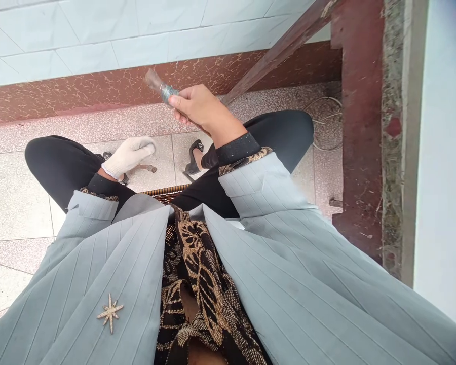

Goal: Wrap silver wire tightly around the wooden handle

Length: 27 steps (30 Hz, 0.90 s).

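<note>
One right hand (195, 107), bare, out ahead over the floor (19, 203), and it's clamped on one small bound brush (167, 93), thumb along the wrapped part, the one pale tuft pointing up and left towards the red-brown skirting band (79, 99)! Down to the left hand (127, 156), in one white knitted glove, lower and nearer the left knee, fingers gathered together; whether they grip anything, I can't tell. One brown knobbed piece (148, 168) pokes out just beside that glove, its other end hidden. Two knees in black trousers (61, 154), spread wide, and two dark shoes (192, 161) between them, the left one mostly covered by the glove. One woven edge (165, 192) shows below. Over on the right, one slanting wooden bar (277, 50), one dark red frame (361, 126), and one pale looped cable (327, 150) lying on the floor. Two grey sleeves, and one star-shaped brooch (110, 313) on the grey jacket (79, 268)!
</note>
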Tool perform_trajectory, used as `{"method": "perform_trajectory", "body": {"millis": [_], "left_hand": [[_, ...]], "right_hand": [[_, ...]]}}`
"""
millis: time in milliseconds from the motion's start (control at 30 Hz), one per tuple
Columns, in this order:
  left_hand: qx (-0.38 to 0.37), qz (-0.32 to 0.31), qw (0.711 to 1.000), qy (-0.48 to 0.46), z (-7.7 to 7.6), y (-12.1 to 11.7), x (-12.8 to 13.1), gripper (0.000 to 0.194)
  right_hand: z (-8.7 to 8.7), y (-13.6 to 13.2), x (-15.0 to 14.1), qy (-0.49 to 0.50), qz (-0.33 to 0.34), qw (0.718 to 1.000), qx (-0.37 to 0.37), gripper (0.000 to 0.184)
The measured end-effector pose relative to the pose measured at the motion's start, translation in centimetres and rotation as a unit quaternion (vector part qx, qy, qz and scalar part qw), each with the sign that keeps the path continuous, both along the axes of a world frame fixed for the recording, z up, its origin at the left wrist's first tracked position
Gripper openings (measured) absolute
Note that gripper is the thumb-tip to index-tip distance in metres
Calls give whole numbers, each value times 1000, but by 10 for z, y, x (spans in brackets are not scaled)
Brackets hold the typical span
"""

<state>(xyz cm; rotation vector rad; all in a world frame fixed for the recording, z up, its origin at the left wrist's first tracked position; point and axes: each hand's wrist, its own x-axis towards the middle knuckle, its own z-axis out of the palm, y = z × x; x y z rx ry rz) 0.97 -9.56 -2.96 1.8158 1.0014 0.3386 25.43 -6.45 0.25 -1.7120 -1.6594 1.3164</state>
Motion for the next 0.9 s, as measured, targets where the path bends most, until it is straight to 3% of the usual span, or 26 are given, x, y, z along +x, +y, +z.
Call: {"method": "perform_trajectory", "body": {"millis": [67,167,300,433,533,600,667,767,833,900], "left_hand": [[25,-13,999,15,6,0,-3,27],[44,-13,998,33,9,3,-7,27],[59,25,997,38,7,6,-11,25],[60,45,996,42,4,6,-11,23],[44,48,997,30,-1,7,-10,22],[30,43,998,19,-7,8,-8,23],[20,33,999,25,-13,8,-5,24],[24,4,998,51,-17,6,1,23],[37,-24,997,63,-17,4,4,24],[51,-48,994,82,-16,3,4,24]], "right_hand": [[-4,2,-2,-113,71,991,-34,28],[-7,1,-6,-236,239,938,-87,31],[-7,-3,-7,-175,387,893,-152,35],[-1,-7,-6,-89,433,875,-194,37],[7,-10,-4,-45,426,881,-200,33],[12,-12,-3,-9,399,901,-172,33],[14,-12,-2,38,327,938,-109,34],[10,-11,-5,77,158,984,-25,33],[3,-8,-10,40,84,995,-20,27],[-3,-4,-15,-65,96,993,-18,22]]}}
